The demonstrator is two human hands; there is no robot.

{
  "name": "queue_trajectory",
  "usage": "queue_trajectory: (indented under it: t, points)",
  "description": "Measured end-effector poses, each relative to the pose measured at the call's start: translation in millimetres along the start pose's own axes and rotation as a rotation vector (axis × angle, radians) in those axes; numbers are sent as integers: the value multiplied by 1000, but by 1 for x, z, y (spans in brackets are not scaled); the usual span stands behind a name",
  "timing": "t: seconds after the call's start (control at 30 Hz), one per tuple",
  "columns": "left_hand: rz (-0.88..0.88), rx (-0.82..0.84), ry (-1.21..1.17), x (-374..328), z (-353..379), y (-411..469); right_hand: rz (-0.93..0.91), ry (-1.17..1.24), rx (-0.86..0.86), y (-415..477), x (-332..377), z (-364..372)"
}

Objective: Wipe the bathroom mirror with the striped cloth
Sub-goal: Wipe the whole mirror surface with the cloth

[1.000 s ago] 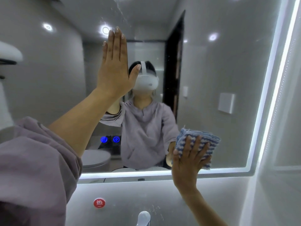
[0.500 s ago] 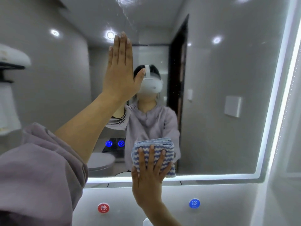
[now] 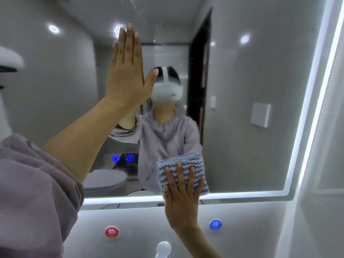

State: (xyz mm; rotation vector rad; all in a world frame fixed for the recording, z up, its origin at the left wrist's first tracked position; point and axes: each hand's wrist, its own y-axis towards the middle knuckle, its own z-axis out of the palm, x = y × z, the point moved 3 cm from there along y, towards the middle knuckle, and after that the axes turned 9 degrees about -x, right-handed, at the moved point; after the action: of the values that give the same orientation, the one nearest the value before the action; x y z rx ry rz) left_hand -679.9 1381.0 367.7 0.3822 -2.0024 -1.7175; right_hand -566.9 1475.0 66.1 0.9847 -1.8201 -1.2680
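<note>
The right hand lies flat with fingers spread and straight. It grips nothing and only presses the folded striped cloth against the glass at the mirror's lower edge, about midway along it. The left hand is also flat and released, fingers together, its palm against the mirror higher up and left of the cloth.

The cloth seems held by pressure alone, so if the push eases it could slide off the mirror's bottom edge towards the tap below. The bare left palm is likely to leave prints on the glass, which would need a further pass. Pale streaks near the mirror's top edge sit far above the cloth and could be missed. The right forearm passes between the red hot button and the blue cold button under the mirror, and a wide stroke might knock one.

No container shows. Any basin under the tap lies out of view.
</note>
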Motion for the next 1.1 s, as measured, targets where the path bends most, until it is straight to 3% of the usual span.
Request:
queue_trajectory:
  t: [0.37, 0.73, 1.1]
  points:
    - [5, -17, 0, 0, 1, 0, 31, -87, 2, -6, -108, -30]
    - [2, -19, 4, -1, 2, -1, 217, -112, 19, -6, -222, -70]
    - [15, -35, -11, -3, 3, -1, 194, -130, 23, 8, -239, -77]
